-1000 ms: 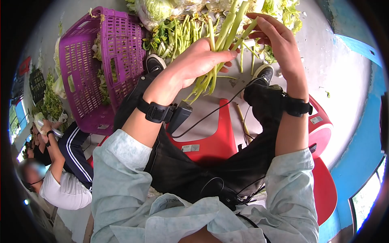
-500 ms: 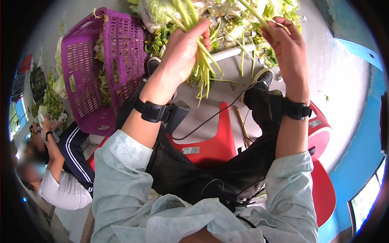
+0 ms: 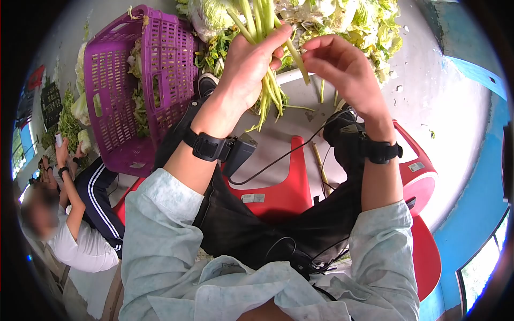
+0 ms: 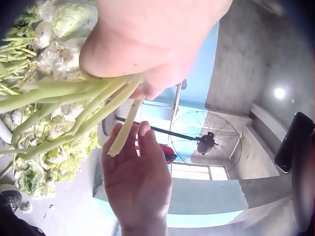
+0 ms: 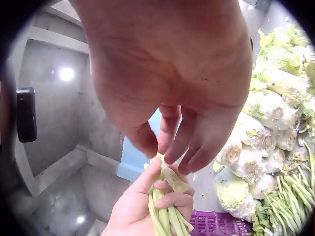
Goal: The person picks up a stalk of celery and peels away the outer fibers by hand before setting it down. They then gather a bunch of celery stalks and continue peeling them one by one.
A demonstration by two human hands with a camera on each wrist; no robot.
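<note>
My left hand (image 3: 243,72) grips a bunch of long pale-green vegetable stalks (image 3: 262,18), its thumb laid across them. Thin ends hang below the fist; the thicker stems stick out above it. One thick stalk (image 3: 297,60) angles out of the bunch to the right, its cut end also plain in the left wrist view. Close beside that end is my right hand (image 3: 345,72), thumb and fingers loosely bent and apart. In the left wrist view the stalk overlaps the fingers of the right hand (image 4: 138,184). The right wrist view has its fingertips (image 5: 184,164) right at the bunch.
A purple plastic crate (image 3: 115,80) holding leaves stands at the left. Cabbages (image 5: 234,191), loose leaves and piled stalks (image 5: 290,201) lie on the floor ahead. A red stool (image 3: 294,182) is between my legs, with a cable (image 3: 267,168) above it. Another person (image 3: 80,241) sits at the left.
The left hand moved left with the bunch, then slightly right. The right hand drew a stalk away to the right, then came back; a stalk now slants from the left hand beside its fingertips.
</note>
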